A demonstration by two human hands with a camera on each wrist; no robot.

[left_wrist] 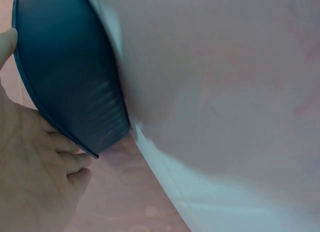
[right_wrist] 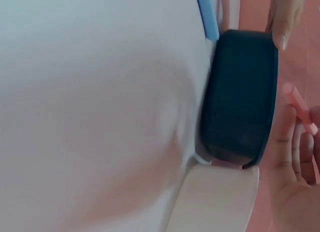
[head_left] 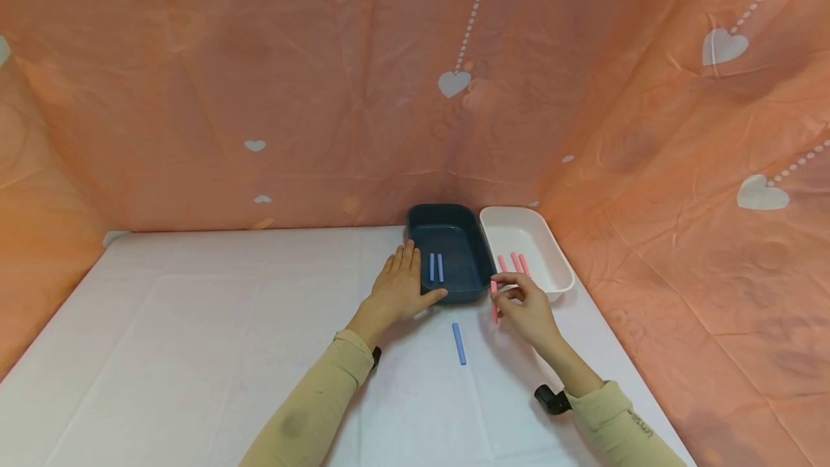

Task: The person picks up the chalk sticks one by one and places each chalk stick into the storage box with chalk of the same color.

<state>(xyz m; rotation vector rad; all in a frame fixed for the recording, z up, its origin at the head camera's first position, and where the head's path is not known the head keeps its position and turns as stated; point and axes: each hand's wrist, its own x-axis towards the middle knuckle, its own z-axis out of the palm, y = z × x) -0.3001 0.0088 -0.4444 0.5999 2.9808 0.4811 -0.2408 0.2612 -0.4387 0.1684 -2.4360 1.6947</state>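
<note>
Table (head_left: pixel 194 352) white-covered, orange cloth walls (head_left: pixel 389 128) printed with pale hearts. Head view: right hand's (head_left: pixel 528 312) fingers pinch a pink stick (right_wrist: pixel 299 105) near the dark tray's (head_left: pixel 463 236) 5 o'clock corner — white tray (head_left: pixel 519 225) at its 1 o'clock, loose blue stick (head_left: pixel 459 343) at 7. Left hand (head_left: pixel 398 290) — fingers straight, thumb spread — on the dark tray's 8 o'clock edge.
</note>
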